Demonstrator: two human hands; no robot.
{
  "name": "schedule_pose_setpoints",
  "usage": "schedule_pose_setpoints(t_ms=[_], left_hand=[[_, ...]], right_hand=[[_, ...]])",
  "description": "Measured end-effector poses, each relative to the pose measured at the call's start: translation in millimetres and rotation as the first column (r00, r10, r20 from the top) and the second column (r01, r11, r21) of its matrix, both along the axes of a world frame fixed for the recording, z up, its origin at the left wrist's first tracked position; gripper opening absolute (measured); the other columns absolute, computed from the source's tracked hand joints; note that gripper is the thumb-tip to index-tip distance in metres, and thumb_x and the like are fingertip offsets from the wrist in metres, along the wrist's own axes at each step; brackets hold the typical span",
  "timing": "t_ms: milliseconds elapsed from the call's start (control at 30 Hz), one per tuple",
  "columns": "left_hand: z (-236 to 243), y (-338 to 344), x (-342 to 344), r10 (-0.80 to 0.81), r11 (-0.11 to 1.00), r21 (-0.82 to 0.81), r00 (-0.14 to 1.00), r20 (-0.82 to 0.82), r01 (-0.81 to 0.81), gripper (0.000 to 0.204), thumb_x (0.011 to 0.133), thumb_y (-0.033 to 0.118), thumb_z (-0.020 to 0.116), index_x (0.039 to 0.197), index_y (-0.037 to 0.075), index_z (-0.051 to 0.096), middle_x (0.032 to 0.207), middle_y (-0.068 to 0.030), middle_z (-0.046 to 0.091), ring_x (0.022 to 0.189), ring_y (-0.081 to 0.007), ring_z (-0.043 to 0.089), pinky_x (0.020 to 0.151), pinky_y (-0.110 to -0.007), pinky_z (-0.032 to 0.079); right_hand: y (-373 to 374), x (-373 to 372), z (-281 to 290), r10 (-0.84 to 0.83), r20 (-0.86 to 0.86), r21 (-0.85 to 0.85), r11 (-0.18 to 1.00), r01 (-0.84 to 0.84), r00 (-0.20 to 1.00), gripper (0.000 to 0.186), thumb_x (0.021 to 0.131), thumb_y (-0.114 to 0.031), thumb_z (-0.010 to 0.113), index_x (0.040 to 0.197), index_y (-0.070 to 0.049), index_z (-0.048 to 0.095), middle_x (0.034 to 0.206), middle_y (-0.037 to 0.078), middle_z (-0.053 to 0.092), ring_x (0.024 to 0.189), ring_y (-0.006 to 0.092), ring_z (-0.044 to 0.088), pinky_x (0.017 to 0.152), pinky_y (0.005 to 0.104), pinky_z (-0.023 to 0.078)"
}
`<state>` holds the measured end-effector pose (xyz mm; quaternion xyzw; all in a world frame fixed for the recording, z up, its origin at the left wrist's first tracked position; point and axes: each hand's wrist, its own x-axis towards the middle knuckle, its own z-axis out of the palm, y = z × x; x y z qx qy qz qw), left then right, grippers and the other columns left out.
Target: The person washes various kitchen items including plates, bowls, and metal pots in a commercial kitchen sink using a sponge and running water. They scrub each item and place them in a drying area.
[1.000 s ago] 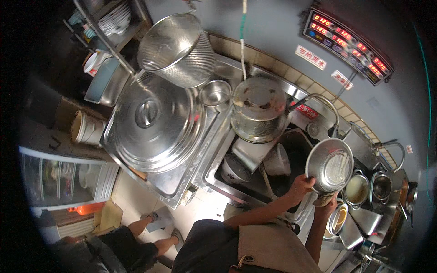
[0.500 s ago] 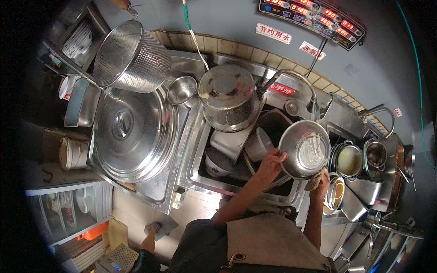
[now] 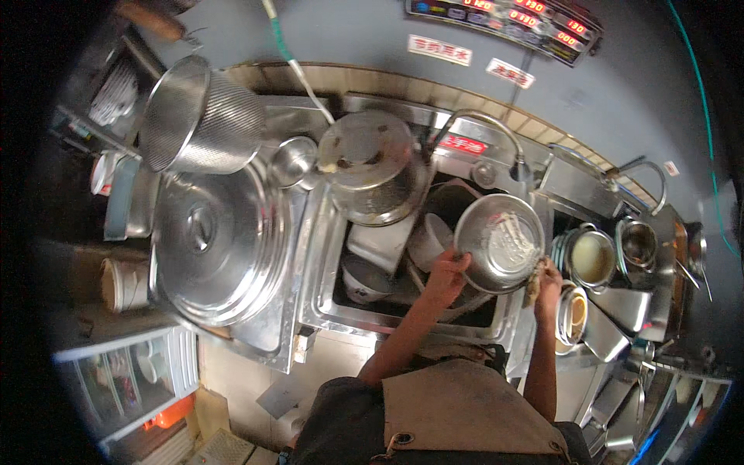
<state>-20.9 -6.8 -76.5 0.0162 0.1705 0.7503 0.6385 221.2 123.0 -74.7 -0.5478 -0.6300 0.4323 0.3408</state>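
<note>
My left hand (image 3: 443, 279) grips the lower-left rim of a steel bowl (image 3: 490, 248) with whitish residue inside, tilted over the left sink basin (image 3: 311, 306). At the bowl's right edge my right hand (image 3: 549, 283) holds a brownish cloth or pad (image 3: 533, 287) against it. Beneath and beside the bowl, a white container (image 3: 426, 236), a steel tray (image 3: 376, 244) and a smaller bowl (image 3: 364, 283) lie in the basin. A faucet (image 3: 519, 167) curves down behind the bowl.
A stained pot (image 3: 368, 159), small steel pot (image 3: 291, 159), large lidded pot (image 3: 205, 236) and hanging mesh strainer (image 3: 201, 116) stand leftward. Stacked pots (image 3: 589, 256), plates (image 3: 573, 314) and trays (image 3: 628, 310) are at right. A control panel (image 3: 500, 23) is on the wall.
The view has swung, shifting the scene leftward. My hands still hold bowl and cloth, the bowl now more over the basin. The other person's legs at lower left have left view.
</note>
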Motion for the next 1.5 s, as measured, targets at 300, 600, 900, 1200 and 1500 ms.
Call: schedule_pose_setpoints(t_ms=[300,600,900,1200,1500], left_hand=[[-18.3,-7.8,-13.1,0.041,0.97,-0.242,0.999,0.029,-0.033,0.02,0.082,0.002,0.051,0.102,0.002,0.053,0.09,-0.004,0.053,0.087,-0.0166,0.05,0.08,-0.032,0.042],[-6.1,-5.6,-31.3,0.116,0.986,-0.115,0.992,-0.053,-0.121,0.049,0.085,0.011,0.055,0.128,0.001,0.036,0.121,-0.011,0.049,0.112,-0.0249,0.048,0.094,-0.04,0.04],[-9.0,1.3,-11.6,-0.031,0.926,-0.352,0.903,-0.43,-0.136,0.038,0.084,0.008,0.058,0.12,0.003,0.047,0.107,-0.0086,0.055,0.095,-0.0199,0.055,0.082,-0.036,0.046],[-58.5,6.9,5.0,-0.282,0.911,-0.409,0.654,-0.702,-0.047,0.019,0.082,0.011,0.058,0.099,0.003,0.054,0.09,-0.0067,0.055,0.075,-0.0176,0.056,0.066,-0.033,0.048],[-39.2,-10.4,35.1,-0.344,0.913,-0.407,0.56,-0.754,0.013,0.02,0.082,0.01,0.058,0.1,0.003,0.057,0.091,-0.0072,0.059,0.076,-0.018,0.058,0.068,-0.029,0.049]], right_hand=[[-17.0,-17.6,6.0,0.153,0.006,-0.042,0.987,-0.153,0.988,0.017,0.081,0.0,0.052,0.097,0.003,0.058,0.087,0.003,0.058,0.078,0.0125,0.054,0.07,0.0233,0.041],[-43.3,-31.7,60.5,0.082,0.096,0.036,0.996,-0.086,0.992,0.005,0.083,-0.003,0.056,0.087,-0.003,0.059,0.07,-0.001,0.054,0.06,0.0064,0.046,0.052,0.0219,0.037],[-75.3,3.3,35.0,-0.073,-0.043,-0.217,0.974,0.062,0.996,0.002,0.082,-0.005,0.059,0.083,-0.003,0.059,0.063,-0.001,0.055,0.052,0.0036,0.045,0.046,0.0209,0.034],[-74.5,24.2,20.8,-0.003,-0.025,-0.052,0.999,0.002,1.0,0.011,0.075,-0.001,0.06,0.085,-0.003,0.06,0.078,0.008,0.063,0.07,0.0131,0.057,0.065,0.0286,0.046],[-86.7,68.0,13.6,-0.163,-0.228,-0.068,0.986,0.152,0.96,0.011,0.074,-0.003,0.058,0.085,-0.003,0.058,0.072,0.006,0.06,0.066,0.0133,0.054,0.063,0.0288,0.045]])
